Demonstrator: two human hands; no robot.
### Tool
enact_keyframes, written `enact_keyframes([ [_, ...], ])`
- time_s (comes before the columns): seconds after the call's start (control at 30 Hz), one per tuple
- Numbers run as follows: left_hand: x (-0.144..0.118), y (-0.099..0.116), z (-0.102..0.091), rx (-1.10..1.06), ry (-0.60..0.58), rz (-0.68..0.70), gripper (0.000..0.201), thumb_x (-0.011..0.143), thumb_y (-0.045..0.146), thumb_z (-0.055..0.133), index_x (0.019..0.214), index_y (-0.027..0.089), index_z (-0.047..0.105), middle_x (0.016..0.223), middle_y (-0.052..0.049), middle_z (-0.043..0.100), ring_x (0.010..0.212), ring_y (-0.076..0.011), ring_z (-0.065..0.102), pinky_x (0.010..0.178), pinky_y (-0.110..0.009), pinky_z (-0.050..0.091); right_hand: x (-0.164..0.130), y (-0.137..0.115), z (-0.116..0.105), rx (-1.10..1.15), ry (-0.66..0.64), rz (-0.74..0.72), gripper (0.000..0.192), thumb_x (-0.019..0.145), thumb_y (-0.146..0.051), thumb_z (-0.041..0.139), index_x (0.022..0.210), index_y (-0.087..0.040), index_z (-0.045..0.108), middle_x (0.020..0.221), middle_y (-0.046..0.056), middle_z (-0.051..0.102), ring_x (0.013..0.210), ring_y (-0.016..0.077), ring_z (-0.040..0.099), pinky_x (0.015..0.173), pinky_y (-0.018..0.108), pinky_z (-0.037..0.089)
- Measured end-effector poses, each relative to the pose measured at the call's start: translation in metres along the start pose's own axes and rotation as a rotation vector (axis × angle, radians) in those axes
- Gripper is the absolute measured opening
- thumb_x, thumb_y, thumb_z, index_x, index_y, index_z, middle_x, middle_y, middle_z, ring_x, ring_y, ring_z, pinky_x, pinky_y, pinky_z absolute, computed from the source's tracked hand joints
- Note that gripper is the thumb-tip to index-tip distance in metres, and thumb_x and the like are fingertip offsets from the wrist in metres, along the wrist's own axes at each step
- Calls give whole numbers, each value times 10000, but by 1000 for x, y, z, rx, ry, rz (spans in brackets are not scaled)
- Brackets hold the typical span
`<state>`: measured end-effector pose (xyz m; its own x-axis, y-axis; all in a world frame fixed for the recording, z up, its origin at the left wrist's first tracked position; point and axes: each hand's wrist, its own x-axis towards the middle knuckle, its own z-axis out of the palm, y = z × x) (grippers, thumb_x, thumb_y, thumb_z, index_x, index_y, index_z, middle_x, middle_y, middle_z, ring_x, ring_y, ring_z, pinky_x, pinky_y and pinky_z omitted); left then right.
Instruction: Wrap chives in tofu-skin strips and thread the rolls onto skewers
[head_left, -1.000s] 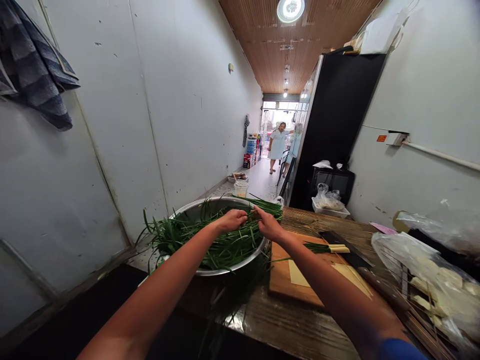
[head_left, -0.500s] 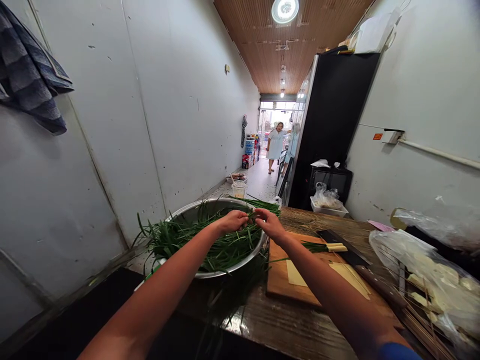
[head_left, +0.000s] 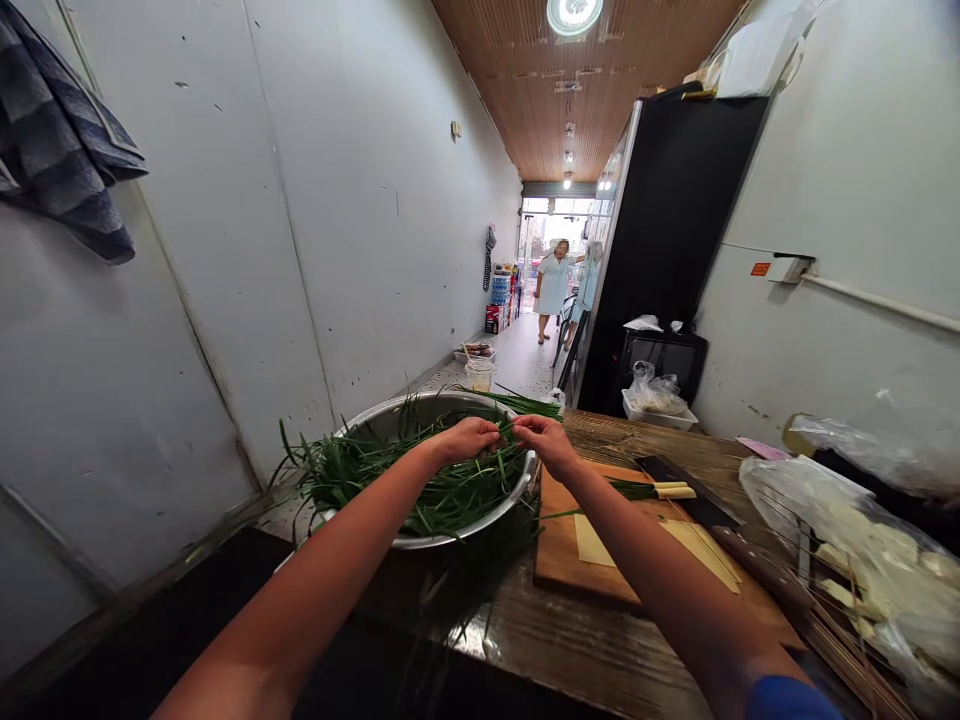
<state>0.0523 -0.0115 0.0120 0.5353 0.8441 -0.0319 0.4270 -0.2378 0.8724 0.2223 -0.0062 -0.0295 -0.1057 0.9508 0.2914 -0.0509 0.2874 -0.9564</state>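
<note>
Long green chives (head_left: 457, 500) fill a wide metal basin (head_left: 442, 541), and some blades hang over its rim. Above the basin's right side, my left hand (head_left: 469, 438) is closed on a few chives. My right hand (head_left: 546, 442), just beside it, pinches the same blades between thumb and fingers. Under my right forearm lies a wooden cutting board (head_left: 556, 560) with flat yellowish sheets (head_left: 592, 540), which look like tofu skin. Rolled pieces (head_left: 675, 491) with chives sticking out rest farther back on the board. A cleaver (head_left: 761, 568) with a dark blade lies along the board's right side.
Thin skewers (head_left: 855, 655) and a plastic bag (head_left: 885, 540) of pale pieces lie at the table's right. More chives (head_left: 525, 402) lie behind the basin, near a plastic cup (head_left: 478, 375). A person (head_left: 553, 285) stands far back near the doorway.
My right hand's fingers have closed in on the chives beside my left hand. The view has shifted slightly; the basin and board stay in place.
</note>
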Motion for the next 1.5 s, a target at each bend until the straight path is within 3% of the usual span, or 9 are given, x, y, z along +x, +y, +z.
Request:
enact_keyframes([
  [0.1, 0, 0, 0, 39, -8, 3, 315, 756, 413, 495, 768, 111, 587, 544, 58, 385, 490, -64, 313, 469, -202, 258, 0, 2, -5, 28, -28, 12, 289, 615, -373, 664, 791, -144, 651, 693, 19, 640, 622, 127, 581, 584, 254, 482],
  [0.27, 2, -2, 3, 46, -6, 16, 329, 766, 424, 470, 788, 114, 578, 515, 69, 316, 466, -68, 253, 449, -211, 200, -3, 9, -6, -51, 0, -71, 409, 756, -195, 436, 1152, -154, 527, 1042, 92, 625, 797, 143, 623, 689, 294, 508],
  [0.4, 5, -4, 6, 66, 1, 29, 319, 749, 437, 474, 726, 126, 542, 534, 62, 335, 490, -74, 275, 465, -210, 220, -14, 9, 1, -448, -112, -196, 558, 752, -66, 360, 1298, -179, 390, 1188, 89, 565, 942, 136, 593, 830, 306, 475],
  [0.53, 6, -1, 5, 155, -22, 34, 284, 747, 403, 458, 698, 136, 540, 528, 56, 341, 503, -81, 288, 471, -215, 230, -25, -12, 1, -949, -53, -453, 442, 824, -144, 434, 1265, -185, 439, 1282, 99, 492, 1135, 190, 471, 959, 348, 370],
  [0.67, 3, 6, 5, 221, -92, 56, 284, 728, 381, 479, 556, 158, 437, 496, 62, 281, 487, -71, 241, 463, -222, 201, -29, -37, 0, -1406, -278, -654, 259, 880, -186, 417, 1086, -163, 573, 1026, 109, 627, 1056, 209, 485, 956, 360, 310],
  [0.8, 0, 9, 4, 122, -188, 31, 316, 701, 436, 523, 565, 161, 445, 499, 56, 364, 475, -71, 314, 476, -218, 263, -26, -49, -1, -1607, -419, -641, 216, 882, -185, 422, 871, -148, 634, 815, 92, 644, 878, 189, 521, 884, 325, 307],
  [0.97, 2, 3, -4, 212, -136, 3, 324, 687, 474, 534, 645, 153, 528, 589, 15, 545, 527, -104, 476, 525, -223, 351, -21, -50, -12, -1652, -389, -603, 189, 864, -184, 457, 823, -158, 640, 800, 74, 650, 827, 174, 524, 802, 301, 307],
  [1.33, 0, 25, -6, 404, 3, 105, 195, 698, 238, 502, 602, 134, 637, 499, 17, 540, 458, -84, 434, 472, -203, 317, -26, -72, -10, -1614, -284, -549, 182, 836, -280, 520, 915, -216, 671, 913, 68, 646, 949, 210, 500, 776, 298, 327],
  [1.5, 1, 40, 0, 496, -9, 153, 198, 665, 166, 487, 492, 140, 580, 436, 28, 502, 432, -78, 392, 463, -205, 281, -25, -91, 6, -1634, -381, -379, 300, 862, -357, 463, 914, -170, 692, 890, 119, 656, 859, 207, 560, 673, 274, 357],
])
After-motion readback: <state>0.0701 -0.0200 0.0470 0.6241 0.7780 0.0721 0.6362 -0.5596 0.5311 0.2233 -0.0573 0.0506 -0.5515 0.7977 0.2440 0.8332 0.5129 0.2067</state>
